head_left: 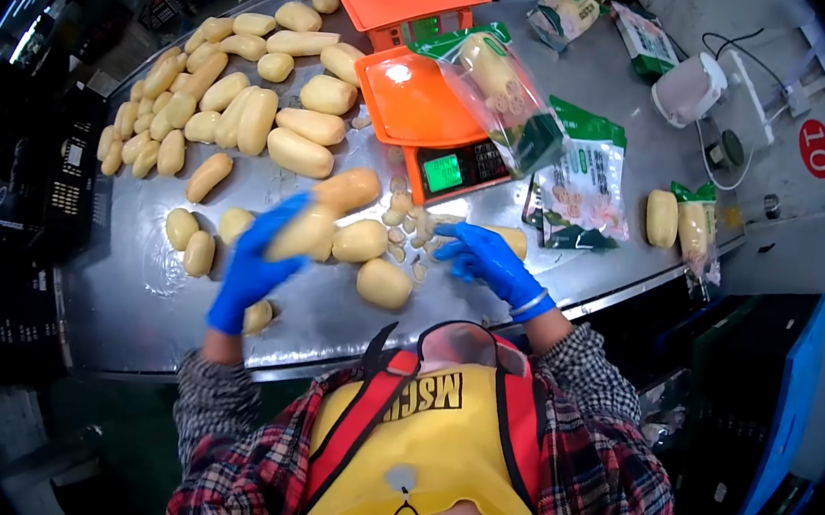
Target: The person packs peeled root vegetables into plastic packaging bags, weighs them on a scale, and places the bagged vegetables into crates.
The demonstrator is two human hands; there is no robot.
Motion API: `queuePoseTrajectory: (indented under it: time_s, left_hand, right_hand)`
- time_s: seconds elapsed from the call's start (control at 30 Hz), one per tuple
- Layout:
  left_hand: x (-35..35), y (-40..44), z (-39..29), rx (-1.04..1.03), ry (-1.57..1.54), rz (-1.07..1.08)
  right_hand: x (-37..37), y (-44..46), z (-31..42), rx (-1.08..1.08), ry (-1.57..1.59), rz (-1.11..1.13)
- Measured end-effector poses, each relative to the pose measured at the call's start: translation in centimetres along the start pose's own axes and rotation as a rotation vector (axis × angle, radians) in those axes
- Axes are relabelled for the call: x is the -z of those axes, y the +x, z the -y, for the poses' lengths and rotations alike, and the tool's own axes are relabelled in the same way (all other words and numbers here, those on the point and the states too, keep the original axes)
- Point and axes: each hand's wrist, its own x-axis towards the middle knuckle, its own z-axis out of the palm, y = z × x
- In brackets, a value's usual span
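My left hand point(259, 267), in a blue glove and smeared by motion, has thumb and fingers around the left end of a pale lotus root piece point(306, 234), itself blurred. Other lotus root pieces lie close by, one just above it point(349, 189) and one nearer me point(384, 284). In its own blue glove, my right hand point(494, 264) has its fingers apart over the metal table, beside small lotus root offcuts point(414, 226). Behind that hand, a further lotus root piece point(509, 241) is partly hidden.
A pile of lotus root point(172, 107) covers the table's left. An orange scale point(414, 97) with a lit green display bears a filled bag point(500, 91). Flat printed bags point(585, 190) lie right of it. A white device point(690, 89) and cables stand at the right wall.
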Motion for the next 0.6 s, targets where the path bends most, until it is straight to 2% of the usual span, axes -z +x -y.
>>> queuePoseTrajectory:
  time_s: [0.07, 0.1, 0.2, 0.23, 0.3, 0.33, 0.37, 0.43, 0.53, 0.6]
  left_hand:
    - [-5.4, 3.7, -3.6, -0.12, -0.038, 0.273]
    - [-7.8, 5.3, -5.9, -0.173, -0.101, 0.408]
    - [-14.8, 7.4, -6.0, -0.452, 0.176, 0.408]
    - [-15.7, 7.9, -6.2, -0.307, 0.001, 0.356]
    - [-16.9, 9.3, -6.3, -0.021, -0.354, 0.244]
    - [-17.9, 10.7, -4.9, 0.046, -0.53, 0.084]
    - [-18.8, 11.6, -2.6, 0.136, -0.49, -0.082]
    - [-19.7, 13.5, -1.2, 0.501, -0.456, -0.141]
    - [-20.6, 16.0, -2.4, 0.717, -0.513, 0.091]
    - [-21.3, 17.3, -2.2, 0.732, -0.613, 0.152]
  right_hand:
    - [-1.9, -1.5, 1.4, -0.097, 0.247, 0.189]
    - [-1.6, -2.2, 0.7, -0.049, 0.319, 0.182]
    - [2.4, -5.1, -2.2, 0.071, 0.497, 0.117]
    - [3.6, -6.5, -2.1, 0.09, 0.558, 0.068]
    - [5.8, -7.7, -2.1, 0.294, 0.581, -0.04]
    - [8.1, -8.1, -3.1, 0.292, 0.637, -0.075]
    - [7.7, -8.6, -1.8, 0.386, 0.726, -0.134]
    - [9.5, -8.2, -0.8, 0.473, 0.636, -0.214]
    - [10.3, -5.3, 0.3, 0.503, 0.643, -0.214]
    - [10.2, -2.7, 1.4, 0.505, 0.643, -0.197]
